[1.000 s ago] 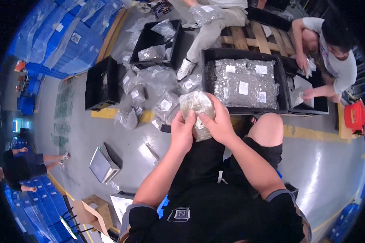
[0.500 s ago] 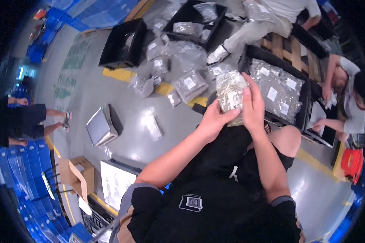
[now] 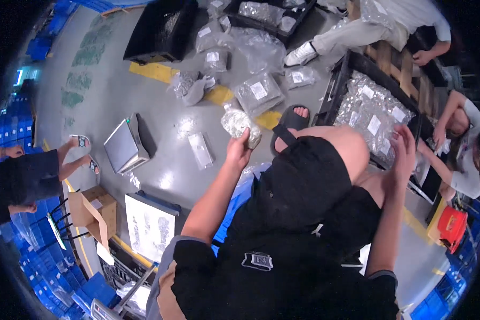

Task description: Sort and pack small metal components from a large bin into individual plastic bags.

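My left hand [image 3: 239,151] grips a clear plastic bag of small shiny parts [image 3: 238,122], held out over the grey floor left of my knees. Its thumb lies on the bag's near side; the parts inside are too small to name. At the right, my right hand [image 3: 404,150] is raised with its fingers apart and nothing in them. It is at the near right side of a black crate [image 3: 333,90] packed with labelled clear bags of metallic parts [image 3: 376,106]; whether it touches them I cannot tell.
Several labelled bags [image 3: 258,93] lie on the floor ahead, near black bins [image 3: 162,29]. To the left are a grey binder [image 3: 127,146], a flat clear packet [image 3: 200,150] and a cardboard box [image 3: 98,210]. Co-workers [image 3: 461,144] sit by the crate; another person [image 3: 29,176] stands left.
Both hands held the bag before. My right hand has let go and moved right to the crate's side, while my left hand has carried the bag left.
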